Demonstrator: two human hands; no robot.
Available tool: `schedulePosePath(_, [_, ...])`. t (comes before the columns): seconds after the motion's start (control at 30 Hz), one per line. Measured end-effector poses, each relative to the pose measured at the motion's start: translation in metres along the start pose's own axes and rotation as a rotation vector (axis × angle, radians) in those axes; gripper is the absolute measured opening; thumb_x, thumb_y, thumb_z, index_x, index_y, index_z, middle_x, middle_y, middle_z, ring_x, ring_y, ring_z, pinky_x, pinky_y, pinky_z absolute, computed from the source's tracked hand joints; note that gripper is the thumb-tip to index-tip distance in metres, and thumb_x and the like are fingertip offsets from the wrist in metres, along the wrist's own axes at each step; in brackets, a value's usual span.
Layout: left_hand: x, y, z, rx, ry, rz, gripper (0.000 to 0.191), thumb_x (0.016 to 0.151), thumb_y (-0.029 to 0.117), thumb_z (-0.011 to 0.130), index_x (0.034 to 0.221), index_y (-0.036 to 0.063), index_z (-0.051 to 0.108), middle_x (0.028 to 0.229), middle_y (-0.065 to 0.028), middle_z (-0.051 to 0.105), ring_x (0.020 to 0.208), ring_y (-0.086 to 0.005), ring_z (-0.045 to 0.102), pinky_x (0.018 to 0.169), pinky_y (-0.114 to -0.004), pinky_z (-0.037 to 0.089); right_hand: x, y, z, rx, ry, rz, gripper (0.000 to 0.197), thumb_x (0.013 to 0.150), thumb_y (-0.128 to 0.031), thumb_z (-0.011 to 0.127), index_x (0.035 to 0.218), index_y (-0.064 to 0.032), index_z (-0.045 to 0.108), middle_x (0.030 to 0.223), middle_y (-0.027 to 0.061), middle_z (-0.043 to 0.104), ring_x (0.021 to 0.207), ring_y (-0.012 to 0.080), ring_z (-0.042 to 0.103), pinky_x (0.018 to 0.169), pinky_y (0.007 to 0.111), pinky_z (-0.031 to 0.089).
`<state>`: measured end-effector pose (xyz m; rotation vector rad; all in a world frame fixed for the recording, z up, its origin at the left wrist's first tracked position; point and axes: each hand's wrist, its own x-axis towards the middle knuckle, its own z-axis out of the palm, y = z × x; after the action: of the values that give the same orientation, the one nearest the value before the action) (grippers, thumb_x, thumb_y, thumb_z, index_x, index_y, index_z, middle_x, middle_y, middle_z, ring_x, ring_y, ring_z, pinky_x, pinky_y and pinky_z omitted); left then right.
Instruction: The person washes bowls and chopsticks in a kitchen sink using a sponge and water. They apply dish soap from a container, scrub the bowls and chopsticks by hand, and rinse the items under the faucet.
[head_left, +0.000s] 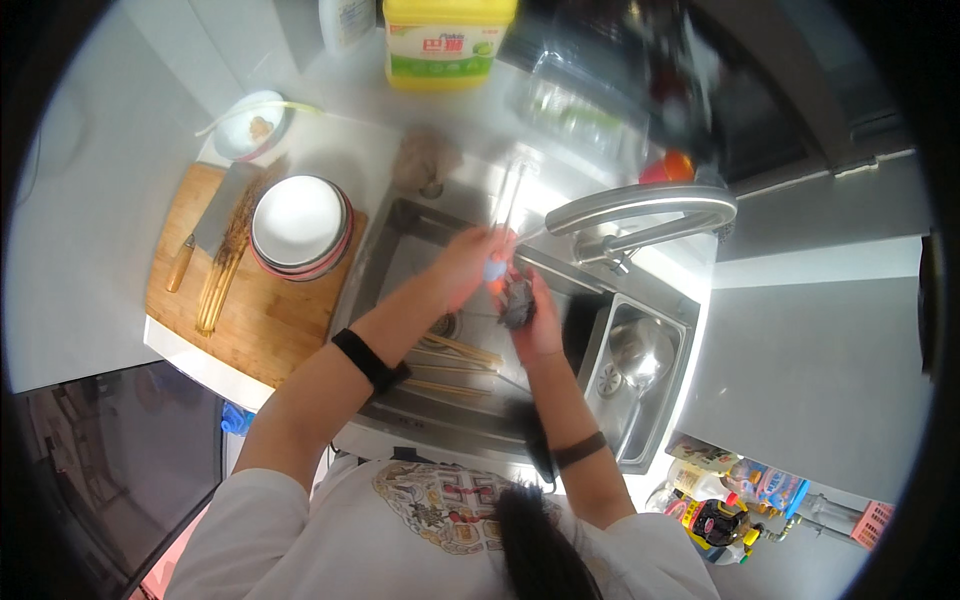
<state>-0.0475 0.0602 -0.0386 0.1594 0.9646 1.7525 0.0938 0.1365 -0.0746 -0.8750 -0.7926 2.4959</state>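
Observation:
My left hand (469, 262) grips slim, shiny metal utensils (512, 191) that point away from me. Motion blur hides their exact kind and number; a pale blue and orange part (494, 276) shows between my hands. In my right hand (544, 322) is a dark grey scouring pad (517, 304), held close to that coloured end. Both hands are above the stainless steel sink (405, 259). Several wooden chopsticks (450, 367) lie on the sink floor near the drain (444, 326).
Right of the sink, a metal ladle (641, 352) rests in a small side basin (660, 442). The faucet (637, 206) arches at the back right. Stacked bowls (296, 221), a cleaver (225, 206) and a root-ended stalk bundle (229, 277) occupy the cutting board (300, 330). A yellow tub (450, 45) stands behind.

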Motion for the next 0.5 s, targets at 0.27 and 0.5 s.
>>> schedulePosePath(0.27, [0.012,-0.017,0.004,0.047,0.053,0.027,0.03,0.093,0.034,0.045,0.094,0.005,0.051,0.073,-0.0021,0.048,0.068,-0.0134,0.048,0.061,-0.028,0.041,-0.006,0.002,0.021,-0.054,-0.023,-0.049,0.054,0.082,-0.001,0.05,0.131,-0.0094,0.029,0.116,0.0113,0.048,0.103,0.0234,0.05,0.085,0.038,0.043])
schedulePosePath(0.5, [0.013,-0.007,0.002,-0.146,0.119,0.027,0.02,0.09,0.021,0.052,0.103,0.0058,0.052,0.088,-0.0035,0.051,0.08,-0.0144,0.051,0.071,-0.028,0.043,-0.009,0.005,0.01,-0.077,-0.009,-0.054,0.049,0.085,0.004,0.047,0.13,-0.011,0.033,0.115,0.011,0.051,0.1,0.0213,0.054,0.082,0.036,0.048])
